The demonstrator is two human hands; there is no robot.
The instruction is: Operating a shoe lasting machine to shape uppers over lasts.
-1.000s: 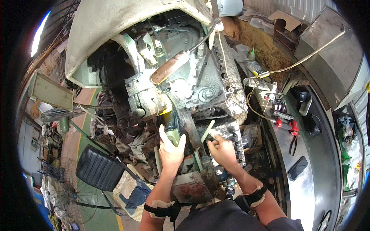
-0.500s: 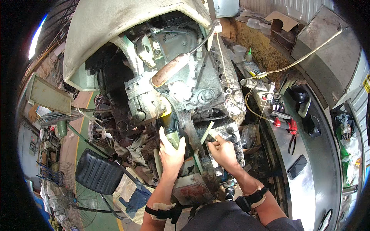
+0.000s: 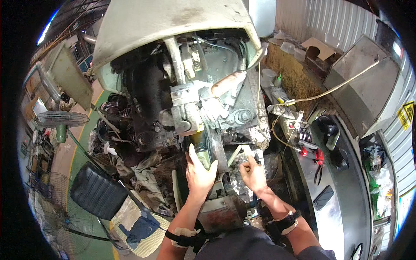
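Under the machine head (image 3: 187, 123), my left hand (image 3: 200, 175) wraps around a dark, elongated piece with a yellow upper part and a pale green end (image 3: 203, 157). The fingers lie along its left side and the thumb along its right. Its upper end disappears under the head, so its kind cannot be made out. My right hand (image 3: 253, 175) is to the right, index finger stretched out with a whitish covering at its tip and the other fingers curled. That fingertip is close to a pale green strip (image 3: 234, 155); whether it touches is unclear. No held thing shows in the right hand.
A large cream hood (image 3: 173, 21) overhangs the machine. On the right, a metal bench (image 3: 331, 216) bears a phone (image 3: 323, 197) and a red-handled tool (image 3: 313, 155). To the left are a black padded seat (image 3: 97, 186), a fan (image 3: 63, 121) and rags (image 3: 149, 173).
The view has shifted, showing more of the hood. My left hand stays around the dark piece. My right index finger has straightened and points further forward.
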